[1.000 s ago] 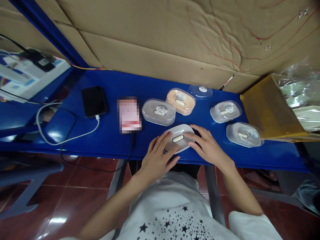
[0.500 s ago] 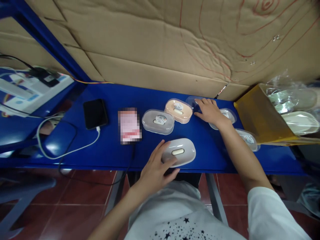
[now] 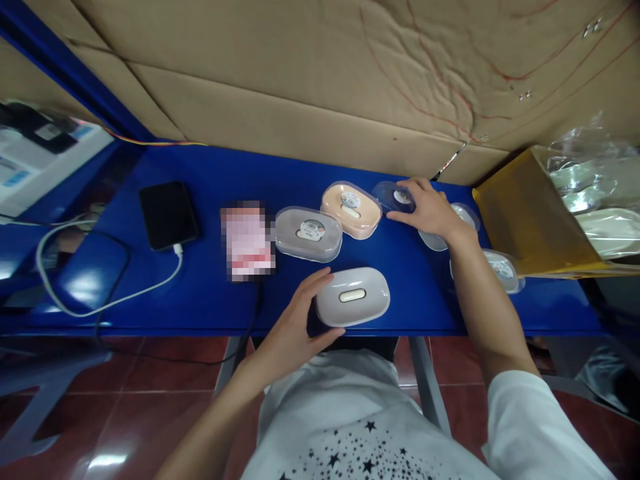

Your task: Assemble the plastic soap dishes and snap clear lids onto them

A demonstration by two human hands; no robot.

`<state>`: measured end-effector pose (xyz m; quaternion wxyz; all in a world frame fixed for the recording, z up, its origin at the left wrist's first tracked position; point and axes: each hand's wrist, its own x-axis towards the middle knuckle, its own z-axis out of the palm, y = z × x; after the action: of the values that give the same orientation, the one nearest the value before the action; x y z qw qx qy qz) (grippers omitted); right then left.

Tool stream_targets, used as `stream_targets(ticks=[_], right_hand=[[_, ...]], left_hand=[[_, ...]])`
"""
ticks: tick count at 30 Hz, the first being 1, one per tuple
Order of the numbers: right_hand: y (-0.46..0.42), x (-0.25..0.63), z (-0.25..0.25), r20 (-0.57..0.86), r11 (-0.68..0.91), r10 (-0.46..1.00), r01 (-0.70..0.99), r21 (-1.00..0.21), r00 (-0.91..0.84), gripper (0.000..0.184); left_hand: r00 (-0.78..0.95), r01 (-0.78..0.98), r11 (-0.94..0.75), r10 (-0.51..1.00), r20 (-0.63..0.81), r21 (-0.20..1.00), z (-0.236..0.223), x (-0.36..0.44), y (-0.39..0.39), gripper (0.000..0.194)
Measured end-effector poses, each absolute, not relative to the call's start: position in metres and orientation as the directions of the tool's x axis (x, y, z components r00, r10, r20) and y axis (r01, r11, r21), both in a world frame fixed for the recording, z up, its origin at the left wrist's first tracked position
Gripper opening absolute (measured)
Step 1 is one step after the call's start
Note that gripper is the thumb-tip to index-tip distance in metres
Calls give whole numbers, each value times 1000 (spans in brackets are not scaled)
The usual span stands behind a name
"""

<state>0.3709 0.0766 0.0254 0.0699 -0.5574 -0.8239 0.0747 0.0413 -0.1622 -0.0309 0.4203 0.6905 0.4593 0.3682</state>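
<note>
Glossy and grey, the oval dish lies near the blue table's front edge, cream bar at its middle; the left hand curves around its left end, thumb and fingers spread, any squeeze impossible to tell; over at a clear lid, the right hand straddles, pinch unclear; the box holds plastic-wrapped pale dishes!

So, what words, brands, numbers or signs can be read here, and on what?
Nothing is legible.
Clear lid's sticker: too small to read.
Peach case's sticker: too small.
Grey case's sticker: too small.
Rightmost case's sticker: too blurred.
Adapter's label: too blurred.
Pink item: pixelated.
Shirt: stars, no words visible.
</note>
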Motion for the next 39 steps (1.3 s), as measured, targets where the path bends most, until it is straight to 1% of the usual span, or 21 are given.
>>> stream_targets(ticks=[2,4,6,9,11,13,18,21,23,25,28,30,32,34,36,39], right_hand=[[69,366,35,171,346,934,910,-228,-313,87],[53,361,44,325,372,904,886,-278,-278,85],[27,355,48,446,483,835,816,-316,-322,83],[-24,347,44,543,695,687,654,-299,-482,87],[-61,344,34,542,758,633,583,-291,-553,88],[-91,342,20,499,780,620,540,-315,-605,86],[-129,336,-7,386,731,678,515,-448,-626,83],[-134,329,-15,357,725,673,483,-491,-648,80],[-136,324,-17,352,731,666,483,-482,-658,80],[-138,321,-19,369,749,654,494,-442,-660,81],[-141,319,-19,396,763,644,517,-388,-654,83],[-142,318,-18,389,751,658,527,-398,-644,85],[-140,317,-18,372,730,679,526,-436,-633,87],[-139,317,-17,362,713,694,526,-464,-623,89],[-138,316,-16,355,707,700,532,-467,-619,90],[-138,316,-15,349,705,702,535,-466,-621,92]], left_hand=[[292,295,-208,949,119,933,-35,42,-163,92],[277,256,-222,949,148,941,-40,42,-164,101],[265,215,-257,944,197,942,-44,43,-164,111],[263,173,-282,936,232,944,-47,44,-164,118],[269,154,-271,937,223,950,-47,43,-164,119],[284,134,-258,935,212,957,-46,42,-163,120],[353,118,-224,920,171,967,-43,37,-161,120],[393,135,-197,910,129,971,-42,33,-160,117],[409,138,-189,905,118,972,-40,31,-160,114],[413,150,-186,904,109,971,-37,30,-159,111],[415,220,-171,908,67,960,-29,31,-159,105],[410,276,-166,911,40,947,-24,32,-160,101],[408,304,-172,912,35,937,-21,33,-160,98],[413,302,-183,909,44,936,-20,34,-158,98],[430,290,-207,900,66,934,-20,34,-155,96],[476,260,-276,870,126,925,-18,34,-150,88]])
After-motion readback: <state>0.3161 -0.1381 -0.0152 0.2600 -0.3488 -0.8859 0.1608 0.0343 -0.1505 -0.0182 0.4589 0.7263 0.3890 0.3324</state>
